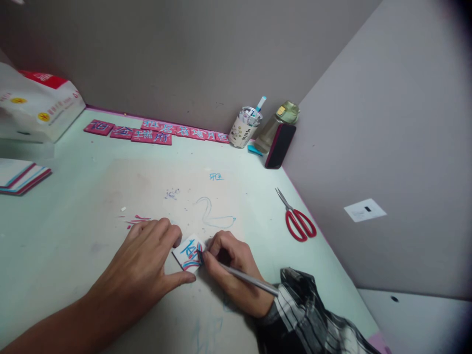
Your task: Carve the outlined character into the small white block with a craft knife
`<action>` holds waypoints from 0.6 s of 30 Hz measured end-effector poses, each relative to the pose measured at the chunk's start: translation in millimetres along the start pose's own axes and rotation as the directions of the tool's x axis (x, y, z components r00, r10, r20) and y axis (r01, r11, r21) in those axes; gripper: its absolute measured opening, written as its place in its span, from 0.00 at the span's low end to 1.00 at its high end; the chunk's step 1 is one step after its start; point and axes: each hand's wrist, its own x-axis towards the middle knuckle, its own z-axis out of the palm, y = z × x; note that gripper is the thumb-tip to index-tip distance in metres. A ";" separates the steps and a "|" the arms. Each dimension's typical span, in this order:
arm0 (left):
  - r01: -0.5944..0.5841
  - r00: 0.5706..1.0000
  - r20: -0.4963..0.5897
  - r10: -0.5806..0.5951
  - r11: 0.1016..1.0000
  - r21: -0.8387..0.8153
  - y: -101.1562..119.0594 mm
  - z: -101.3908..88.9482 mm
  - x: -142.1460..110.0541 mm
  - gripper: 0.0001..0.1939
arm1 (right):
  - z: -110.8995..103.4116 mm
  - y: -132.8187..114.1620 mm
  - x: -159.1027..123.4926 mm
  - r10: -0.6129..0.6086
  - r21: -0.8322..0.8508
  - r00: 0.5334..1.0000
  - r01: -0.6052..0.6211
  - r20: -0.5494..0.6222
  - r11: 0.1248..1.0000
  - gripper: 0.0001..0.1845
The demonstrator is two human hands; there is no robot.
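A small white square tile [189, 251] with a blue character and red-and-blue layered edges lies on the pale green table [73, 216]. My left hand [149, 258] lies flat beside it, fingers and thumb pressing on its left side. My right hand [236, 270] is closed around a thin silver carving tool [243, 277], whose tip touches the tile's right edge. A plaid sleeve [306, 314] covers my right forearm.
Red scissors [298, 219] lie to the right. A row of red carved tiles [155, 132] lines the back wall, beside a pen cup [244, 127], a bottle [275, 125] and a dark phone [280, 145]. Stacked sheets [20, 176] and a white bag [35, 105] sit left. Scraps [135, 220] lie near my left hand.
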 end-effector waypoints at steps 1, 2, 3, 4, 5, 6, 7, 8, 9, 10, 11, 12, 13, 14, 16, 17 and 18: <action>0.004 1.000 0.000 -0.004 1.000 -0.001 0.3 0.0 0.2 0.28 | 0.2 -0.7 -0.2 0.000 -0.004 1.000 0.000 -0.002 1.000 0.12; 0.008 1.000 0.002 -0.008 1.000 0.000 0.5 0.0 0.4 0.27 | 0.4 -1.5 -0.4 -0.001 -0.007 1.000 0.001 -0.005 1.000 0.12; 0.011 1.000 0.004 -0.011 1.000 0.001 0.6 0.1 0.6 0.27 | 0.6 -2.4 -0.5 -0.005 -0.012 1.000 0.005 -0.007 1.000 0.12; 0.012 1.000 0.005 -0.012 1.000 0.003 0.6 0.2 0.6 0.28 | 0.6 -3.3 -0.4 -0.008 -0.017 1.000 0.008 -0.009 1.000 0.12; 0.013 1.000 0.005 -0.013 1.000 0.006 0.5 0.3 0.6 0.28 | 0.5 -4.1 -0.2 -0.013 -0.023 1.000 0.013 -0.009 1.000 0.12; 0.012 1.000 0.006 -0.012 1.000 0.008 0.3 0.3 0.5 0.28 | 0.3 -4.9 0.3 -0.022 -0.030 1.000 0.022 -0.007 0.999 0.12; 0.010 1.000 0.009 -0.010 1.000 0.009 0.3 0.3 0.4 0.28 | -0.1 -5.7 0.8 -0.034 -0.037 0.999 0.034 0.000 0.999 0.12; 0.010 1.000 0.011 -0.011 1.000 0.008 0.2 0.2 0.3 0.28 | -0.6 -6.5 1.3 -0.043 -0.043 0.999 0.043 0.009 0.998 0.12; 0.014 1.000 0.014 -0.014 1.000 0.008 0.3 0.0 0.1 0.27 | -1.2 -7.1 1.8 -0.049 -0.047 0.999 0.050 0.014 0.998 0.12; 0.019 1.000 0.015 -0.019 1.000 0.008 0.4 -0.2 0.0 0.27 | -1.7 -7.8 2.1 -0.053 -0.048 0.998 0.054 0.021 0.997 0.12; 0.022 1.000 0.015 -0.022 1.000 0.009 0.6 -0.4 -0.2 0.26 | -2.2 -8.2 2.2 -0.055 -0.048 0.998 0.056 0.030 0.997 0.12; 0.024 1.000 0.014 -0.024 1.000 0.009 0.8 -0.7 -0.4 0.26 | -2.5 -8.5 2.2 -0.053 -0.046 0.998 0.055 0.040 0.997 0.12; 0.023 1.000 0.010 -0.023 1.000 0.009 1.0 -0.9 -0.6 0.26 | -2.5 -8.4 1.9 -0.051 -0.041 0.998 0.053 0.043 0.998 0.12; 0.020 1.000 0.007 -0.020 1.000 0.007 1.2 -1.1 -0.8 0.26 | -2.4 -8.1 1.6 -0.049 -0.034 0.998 0.050 0.038 0.998 0.12; 0.015 1.000 0.002 -0.015 1.000 -0.002 1.4 -1.5 -1.1 0.26 | -1.3 -6.6 0.8 -0.038 -0.021 0.999 0.038 0.012 0.999 0.13; 0.017 1.000 0.005 -0.017 1.000 -0.006 1.5 -1.7 -1.1 0.26 | -0.6 -5.6 0.5 -0.029 -0.018 1.000 0.029 -0.004 0.999 0.13; 0.018 1.000 0.008 -0.018 1.000 -0.008 1.6 -1.9 -0.9 0.26 | 0.1 -4.8 0.2 -0.023 -0.016 1.000 0.023 -0.015 1.000 0.13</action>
